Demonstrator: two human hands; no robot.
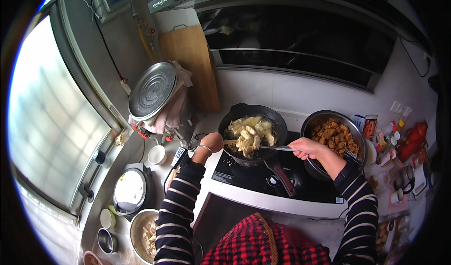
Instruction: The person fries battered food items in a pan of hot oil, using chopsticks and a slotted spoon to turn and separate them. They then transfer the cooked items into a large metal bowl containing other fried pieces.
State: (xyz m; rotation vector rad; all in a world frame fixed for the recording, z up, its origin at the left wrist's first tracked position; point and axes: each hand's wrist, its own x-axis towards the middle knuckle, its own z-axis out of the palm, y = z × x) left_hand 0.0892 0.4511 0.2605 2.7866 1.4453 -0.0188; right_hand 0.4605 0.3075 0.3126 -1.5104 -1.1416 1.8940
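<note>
A black frying pan (278, 118) on the stovetop holds dark oil and a heap of pale battered strips of food (249, 135). My left hand (213, 142), wearing a bead bracelet, is closed at the pan's left rim around what look like wooden chopsticks (230, 142). From the right, my right hand (306, 148) grips the metal handle of a utensil (280, 148) whose far end reaches under the food and is hidden. Behind my right wrist, a steel bowl (306, 124) holds browned fried pieces (333, 134).
The pan's red-and-black handle (282, 178) points towards me over the black stovetop (313, 187). A pot with a round metal lid (153, 90), a white bowl (157, 155), a round electric appliance (130, 189) and a basin of pale strips (135, 221) stand left. Bottles (391, 138) crowd the right.
</note>
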